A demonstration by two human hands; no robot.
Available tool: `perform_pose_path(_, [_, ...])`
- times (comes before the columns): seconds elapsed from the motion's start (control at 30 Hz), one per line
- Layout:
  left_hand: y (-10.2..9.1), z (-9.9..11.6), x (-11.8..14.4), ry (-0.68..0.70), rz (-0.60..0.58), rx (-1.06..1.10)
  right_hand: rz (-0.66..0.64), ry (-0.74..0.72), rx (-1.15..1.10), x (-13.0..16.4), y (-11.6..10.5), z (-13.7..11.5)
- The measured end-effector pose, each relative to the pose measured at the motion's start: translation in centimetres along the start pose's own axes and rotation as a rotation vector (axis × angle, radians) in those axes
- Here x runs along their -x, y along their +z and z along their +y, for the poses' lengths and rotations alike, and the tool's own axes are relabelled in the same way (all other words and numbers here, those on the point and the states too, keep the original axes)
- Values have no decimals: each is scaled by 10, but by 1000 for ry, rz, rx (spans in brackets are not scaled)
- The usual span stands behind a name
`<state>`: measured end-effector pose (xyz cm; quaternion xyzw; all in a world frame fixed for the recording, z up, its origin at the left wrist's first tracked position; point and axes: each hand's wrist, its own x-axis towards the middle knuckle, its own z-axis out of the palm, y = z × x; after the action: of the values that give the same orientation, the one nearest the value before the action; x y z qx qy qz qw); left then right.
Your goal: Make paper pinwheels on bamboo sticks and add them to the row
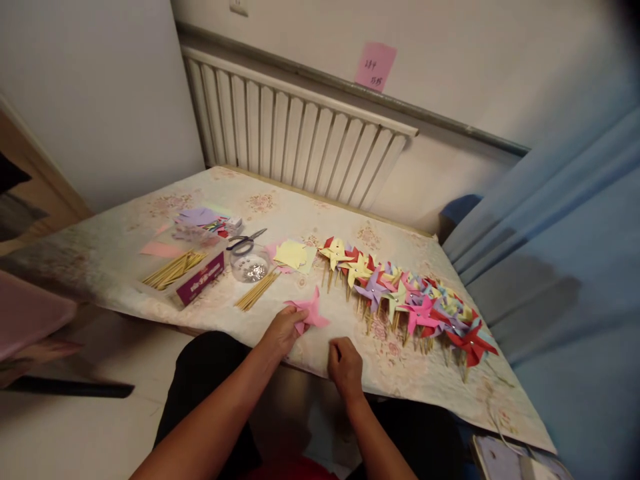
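My left hand [284, 331] pinches a pink paper pinwheel [314, 311] by one side, just over the front part of the table. No stick shows on this pinwheel. My right hand [345, 363] is curled closed at the table's front edge, a little right of the pinwheel and apart from it; whatever its fingers may hold is hidden. Ahead of my left hand lie a bundle of thin wooden sticks [257, 291] and a clear round dish [250, 267] with small shiny pieces. Beyond them is a stack of yellow paper shapes [293, 256].
Many finished pinwheels [400, 293] on sticks lie in rows at the right. Scissors [246, 242] rest behind the dish. A box of sticks [187, 273] and purple paper shapes [196, 216] are at the left. A radiator [300, 130] and a blue curtain [565, 233] border the flowered tablecloth.
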<state>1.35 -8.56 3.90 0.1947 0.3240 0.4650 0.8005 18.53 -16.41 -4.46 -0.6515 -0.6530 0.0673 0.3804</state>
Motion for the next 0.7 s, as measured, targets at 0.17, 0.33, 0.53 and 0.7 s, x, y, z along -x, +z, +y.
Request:
perform_pose_path(0.17, [-8,4,-18,-26,-42,7,-11,-49,41,-4,5,1])
perform_pose_path(0.33, [-15,9,-36,-20,-117,0,-62,-48,82,-11,6,-4])
perform_pose_path(0.53, [-23,19,-50,-3,-267,-30,-149,-54,96,-26,14,-15])
perform_pose_path(0.7, [-35,24,-54,17,-294,-13,-197,-83,85,-49,33,-20])
